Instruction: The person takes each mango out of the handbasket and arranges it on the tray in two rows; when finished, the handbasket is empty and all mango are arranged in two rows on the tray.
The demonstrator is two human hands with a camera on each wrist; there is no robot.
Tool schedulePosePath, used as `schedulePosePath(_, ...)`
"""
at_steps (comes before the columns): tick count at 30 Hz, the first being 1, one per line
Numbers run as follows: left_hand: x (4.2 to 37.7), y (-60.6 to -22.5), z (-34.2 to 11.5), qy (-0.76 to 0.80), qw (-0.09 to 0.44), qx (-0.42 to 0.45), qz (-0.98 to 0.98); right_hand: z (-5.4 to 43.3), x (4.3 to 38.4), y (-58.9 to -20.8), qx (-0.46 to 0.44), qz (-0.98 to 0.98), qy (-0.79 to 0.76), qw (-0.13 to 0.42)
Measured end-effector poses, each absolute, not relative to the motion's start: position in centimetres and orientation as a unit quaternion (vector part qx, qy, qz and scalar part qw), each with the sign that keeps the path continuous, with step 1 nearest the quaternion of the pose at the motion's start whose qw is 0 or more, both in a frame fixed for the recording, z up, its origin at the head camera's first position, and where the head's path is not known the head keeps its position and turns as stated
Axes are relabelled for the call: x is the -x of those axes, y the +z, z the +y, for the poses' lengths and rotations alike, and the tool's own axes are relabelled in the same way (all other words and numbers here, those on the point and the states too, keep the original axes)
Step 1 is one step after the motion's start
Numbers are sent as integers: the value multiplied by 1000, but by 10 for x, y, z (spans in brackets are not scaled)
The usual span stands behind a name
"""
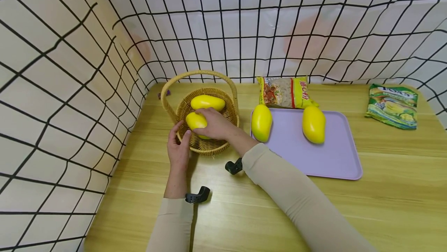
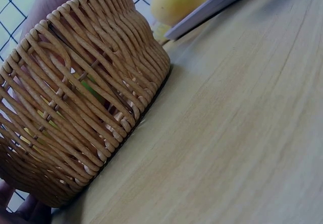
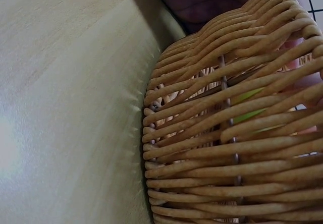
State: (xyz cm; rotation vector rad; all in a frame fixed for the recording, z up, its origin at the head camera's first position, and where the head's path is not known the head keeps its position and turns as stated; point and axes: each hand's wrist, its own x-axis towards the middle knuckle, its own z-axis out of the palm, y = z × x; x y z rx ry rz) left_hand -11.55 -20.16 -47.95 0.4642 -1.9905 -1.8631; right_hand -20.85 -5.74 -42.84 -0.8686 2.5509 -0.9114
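A wicker basket (image 1: 209, 152) with a tall arched handle stands on the table. My right hand (image 1: 215, 123) reaches over its near right rim and grips a yellow mango (image 1: 196, 120) inside. Behind that fruit lies another mango (image 1: 208, 102), and a sliver of yellow shows beneath the right hand. At the left of the basket, my left hand (image 1: 179, 149) holds the rim between thumb and fingers. Greenish yellow shows through the weave (image 2: 91, 103) in the left wrist view. The right wrist view shows the basket side (image 3: 237, 148) up close.
A lilac tray (image 1: 331, 166) to the right bears two mangoes, one at its left edge (image 1: 261, 123) and one near its back (image 1: 314, 125). Behind it lies a yellow food packet (image 1: 283, 92). A green packet (image 1: 392, 106) lies far right. Black wire mesh (image 1: 241, 35) borders the table.
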Motion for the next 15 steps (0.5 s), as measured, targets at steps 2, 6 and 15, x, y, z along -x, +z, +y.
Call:
schedulePosePath(2,115,-479,-201,-662,185,-166,-707,-57,208,-428,300,887,-319,149)
schedulePosePath(6,115,-479,-200,-664,181,-165,-706,-55,209,-427,290,883,-337,149)
schedulePosePath(15,115,-481,-201,-662,177,-163,-710,-40,211,-407,225,852,-439,176)
